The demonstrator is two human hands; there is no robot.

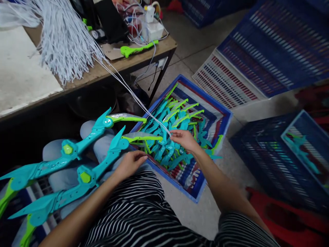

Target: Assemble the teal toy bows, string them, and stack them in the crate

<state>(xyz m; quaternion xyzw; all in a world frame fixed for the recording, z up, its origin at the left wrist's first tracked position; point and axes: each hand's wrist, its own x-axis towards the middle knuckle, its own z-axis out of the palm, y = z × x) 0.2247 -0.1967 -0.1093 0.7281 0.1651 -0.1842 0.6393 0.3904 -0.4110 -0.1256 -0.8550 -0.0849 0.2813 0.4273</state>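
Note:
My right hand (183, 140) pinches the ends of a few thin white strings (138, 100), drawn taut from a thick bundle of white strings (65, 37) on the table. My left hand (130, 165) hovers over my lap, thumb and fingers closed together; anything between them is too small to make out. Across my thighs lie two turquoise toy bows with green tips, the farther bow (88, 139) and the nearer bow (102, 167). The nearer one is right beside my left hand. Below my right hand is a pile of similar toy bows (167, 151).
The pile lies in a blue crate (227, 116) lined with striped sheeting. A wooden table (144, 56) at the upper left bears a green bow limb (138, 49), cables and a white power adapter (154, 31). More blue crates (272, 44) stand to the right, near a red object (285, 212).

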